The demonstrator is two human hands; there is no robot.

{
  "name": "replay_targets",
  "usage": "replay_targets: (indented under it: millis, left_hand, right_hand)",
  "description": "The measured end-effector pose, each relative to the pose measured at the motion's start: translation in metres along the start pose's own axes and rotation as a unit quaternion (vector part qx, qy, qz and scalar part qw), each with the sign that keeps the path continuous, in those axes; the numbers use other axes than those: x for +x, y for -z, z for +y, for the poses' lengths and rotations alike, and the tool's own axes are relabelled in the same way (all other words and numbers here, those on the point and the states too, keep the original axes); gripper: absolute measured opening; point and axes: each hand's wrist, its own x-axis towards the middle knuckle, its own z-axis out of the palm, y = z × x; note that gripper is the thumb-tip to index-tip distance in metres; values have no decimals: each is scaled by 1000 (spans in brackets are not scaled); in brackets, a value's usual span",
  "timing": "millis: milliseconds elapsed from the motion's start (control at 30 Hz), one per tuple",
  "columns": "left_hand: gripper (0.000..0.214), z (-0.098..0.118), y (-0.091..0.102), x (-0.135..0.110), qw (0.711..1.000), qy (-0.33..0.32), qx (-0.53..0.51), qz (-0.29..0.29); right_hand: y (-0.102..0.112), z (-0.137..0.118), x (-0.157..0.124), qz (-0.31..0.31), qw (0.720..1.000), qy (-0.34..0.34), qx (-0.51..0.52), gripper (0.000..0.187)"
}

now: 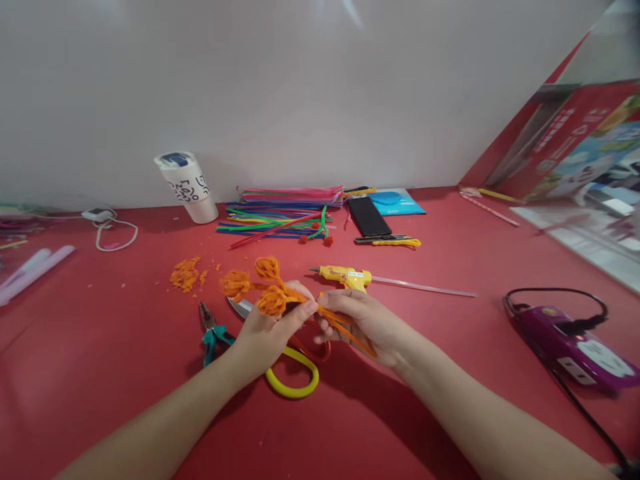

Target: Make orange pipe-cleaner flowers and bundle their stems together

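Observation:
Three orange pipe-cleaner flowers [273, 301] are bunched together above the red table, their heads pointing left. My left hand [267, 333] is closed around the stems just below the heads. With thumb and fingers, my right hand [360, 320] pinches the orange stems [345, 325] beside the left thumb, and the stem ends stick out to the lower right. Under my hands lie scissors [299, 390] with a yellow and a red handle loop, partly covered by my left hand. Teal-handled pliers [213, 333] rest left of them.
A yellow glue gun [345, 275] with a long clear stick lies behind my right hand. Orange fluff scraps [185, 274], a bundle of coloured pipe cleaners [280, 220], a phone [370, 217] and a white tumbler [189, 190] are farther back. A purple power strip [575, 353] with a black cable sits right.

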Motion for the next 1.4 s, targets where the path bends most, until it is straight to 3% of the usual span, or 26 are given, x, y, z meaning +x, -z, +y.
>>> replay_targets:
  millis: [133, 300, 367, 433, 500, 567, 700, 800, 867, 900, 933, 1033, 1067, 1200, 1233, 1300, 1400]
  left_hand:
    - [11, 4, 0, -2, 999, -25, 28, -3]
    - [11, 5, -1, 1, 1000, -6, 9, 18]
    - [10, 2, -2, 3, 998, 28, -24, 53]
    - [16, -2, -4, 4, 989, 79, -73, 98]
    - [19, -5, -8, 4, 972, 137, -148, 124]
    - [18, -6, -11, 3, 942, 193, -246, 126]
    - [17, -3, -15, 1, 885, 256, -376, 100]
    - [19, -4, -14, 0, 895, 235, -365, 105]
    - [19, -5, -12, 1, 918, 205, -317, 119]
    - [18, -6, -11, 1, 930, 190, -288, 125]
    - [18, -7, -9, 2, 941, 178, -256, 129]
    - [19, -8, -6, 5, 968, 152, -146, 136]
    - [21, -8, -5, 5, 973, 149, -113, 136]
    - [23, -5, -5, 6, 976, 164, -65, 125]
    - [22, -4, -5, 6, 976, 165, -64, 124]
    - [19, -2, -5, 5, 978, 158, -48, 128]
    - [18, 0, -5, 4, 984, 131, -9, 123]
  right_hand:
    - [1, 0, -1, -22, 1000, -17, 9, 13]
    - [-2, 3, 0, -10, 1000, 3, 19, 13]
    - [-5, 5, 0, 13, 998, 53, -13, 15]
    - [-6, 7, 1, 68, 981, 147, -108, 16]
    - [-6, 10, 2, 141, 923, 249, -259, 16]
    - [-4, 12, 3, 180, 824, 345, -412, 15]
    - [3, 14, 5, 160, 624, 504, -575, 18]
    - [4, 14, 6, 123, 519, 559, -635, 21]
    - [2, 14, 5, 89, 480, 578, -654, 18]
    - [1, 15, 5, 85, 485, 580, -649, 17]
    - [0, 15, 5, 91, 507, 576, -634, 15]
    - [-1, 16, 5, 141, 606, 539, -568, 13]
    - [-1, 16, 5, 147, 621, 531, -558, 13]
    - [1, 14, 4, 121, 612, 540, -565, 15]
    - [0, 14, 3, 121, 624, 532, -560, 15]
    - [-1, 12, 2, 138, 689, 479, -526, 12]
    - [-1, 8, 2, 153, 841, 327, -403, 9]
